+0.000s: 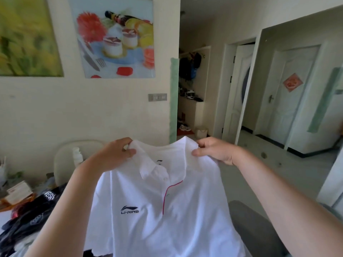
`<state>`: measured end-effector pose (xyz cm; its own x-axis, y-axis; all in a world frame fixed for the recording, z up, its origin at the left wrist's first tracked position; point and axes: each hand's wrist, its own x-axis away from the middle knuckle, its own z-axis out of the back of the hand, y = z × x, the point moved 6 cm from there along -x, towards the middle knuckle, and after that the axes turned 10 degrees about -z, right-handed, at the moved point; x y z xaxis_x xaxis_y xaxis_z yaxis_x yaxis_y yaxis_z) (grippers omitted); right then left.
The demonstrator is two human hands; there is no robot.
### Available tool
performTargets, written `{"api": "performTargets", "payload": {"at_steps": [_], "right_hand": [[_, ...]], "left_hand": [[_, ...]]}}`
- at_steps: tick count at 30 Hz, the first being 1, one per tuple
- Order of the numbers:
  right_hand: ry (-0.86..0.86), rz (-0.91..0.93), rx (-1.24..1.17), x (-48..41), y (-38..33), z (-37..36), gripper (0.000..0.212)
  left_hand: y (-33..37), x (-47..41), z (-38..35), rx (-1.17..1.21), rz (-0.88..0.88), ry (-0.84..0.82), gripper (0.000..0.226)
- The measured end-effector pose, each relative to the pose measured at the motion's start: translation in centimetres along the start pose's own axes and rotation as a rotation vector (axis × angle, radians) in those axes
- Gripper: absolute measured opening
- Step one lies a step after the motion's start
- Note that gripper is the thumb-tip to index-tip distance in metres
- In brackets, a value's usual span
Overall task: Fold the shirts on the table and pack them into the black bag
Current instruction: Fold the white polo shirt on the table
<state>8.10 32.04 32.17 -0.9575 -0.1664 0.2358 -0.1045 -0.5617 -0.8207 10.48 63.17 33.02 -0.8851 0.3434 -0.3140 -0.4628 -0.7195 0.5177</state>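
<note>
In the head view, a white polo shirt hangs in the air in front of the person, held by its two shoulders with the front facing the camera. The left hand pinches the left shoulder seam, its fingers clamped on a fold of cloth. The right hand grips the other shoulder beside the collar in the same way, thumb pressed over the fabric. The cloth is soft and slightly creased, with a floppy collar, a red-piped placket and a dark printed logo on the chest. Its lower hem runs out of the bottom edge of the frame. At lower left, just beside the shirt's edge, lies a heap of dark clothes. A pale chair stands behind it against the wall. A grey padded chair sits at lower right, with open tiled floor beyond it.
</note>
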Motion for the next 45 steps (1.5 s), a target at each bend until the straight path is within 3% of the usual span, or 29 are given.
{"api": "performTargets", "payload": {"at_steps": [1,5,9,12,16,22,25,27,29,31,34,36,38,40,43,45], "right_hand": [[0.104,0.040,0.062,-0.9,0.6,0.1,0.015],[0.460,0.055,0.286,-4.6,4.8,-0.1,0.042],[0.561,-0.028,0.506,-9.0,9.8,-1.2,0.048],[0.593,-0.048,0.581,-12.8,13.1,-1.8,0.042],[0.520,-0.247,0.523,-18.5,18.1,-2.8,0.051],[0.462,-0.304,0.231,-27.0,23.8,-5.1,0.037],[0.367,-0.292,0.192,-30.4,26.1,-7.1,0.025],[0.131,-0.292,0.174,-31.6,28.2,-9.7,0.068],[-0.033,-0.324,0.262,-31.4,30.6,-12.0,0.084],[-0.069,-0.339,0.504,-31.1,33.6,-13.8,0.072],[-0.156,-0.371,0.737,-30.6,37.2,-16.0,0.062],[-0.211,-0.323,0.729,-30.3,38.7,-16.8,0.060],[-0.121,-0.247,0.518,-30.0,38.8,-16.0,0.052],[0.119,-0.188,0.267,-29.5,39.2,-13.4,0.041],[0.482,-0.202,0.379,-28.7,41.0,-8.8,0.044],[0.470,-0.370,0.629,-28.5,42.9,-7.0,0.042]], "left_hand": [[-0.8,-0.4,-0.7,-0.006,0.014,0.009,0.009],[-4.0,-2.6,-5.1,-0.138,0.032,0.067,0.009],[-6.8,-4.7,-11.1,-0.215,0.007,0.067,0.013],[-9.8,-6.2,-15.5,-0.260,0.089,0.045,0.012],[-13.7,-8.4,-20.7,-0.268,0.290,-0.042,0.010],[-20.1,-11.8,-28.0,0.188,0.557,0.065,0.013],[-22.4,-12.9,-31.7,0.172,0.591,0.004,0.045],[-23.2,-12.6,-35.0,0.170,0.610,-0.146,0.074],[-23.4,-12.1,-37.7,0.131,0.592,-0.225,0.078],[-22.7,-11.1,-39.9,0.069,0.504,-0.213,0.068],[-20.0,-10.1,-43.2,-0.056,0.112,-0.167,0.056],[-18.9,-9.3,-46.6,-0.146,-0.110,-0.325,0.055],[-20.0,-8.3,-49.6,-0.218,-0.061,-0.589,0.058],[-21.4,-7.9,-50.5,-0.335,0.054,-0.719,0.058],[-21.0,-9.5,-50.4,-0.442,0.089,-0.594,0.043],[-19.8,-10.8,-50.6,-0.409,0.078,-0.444,0.039]]}}
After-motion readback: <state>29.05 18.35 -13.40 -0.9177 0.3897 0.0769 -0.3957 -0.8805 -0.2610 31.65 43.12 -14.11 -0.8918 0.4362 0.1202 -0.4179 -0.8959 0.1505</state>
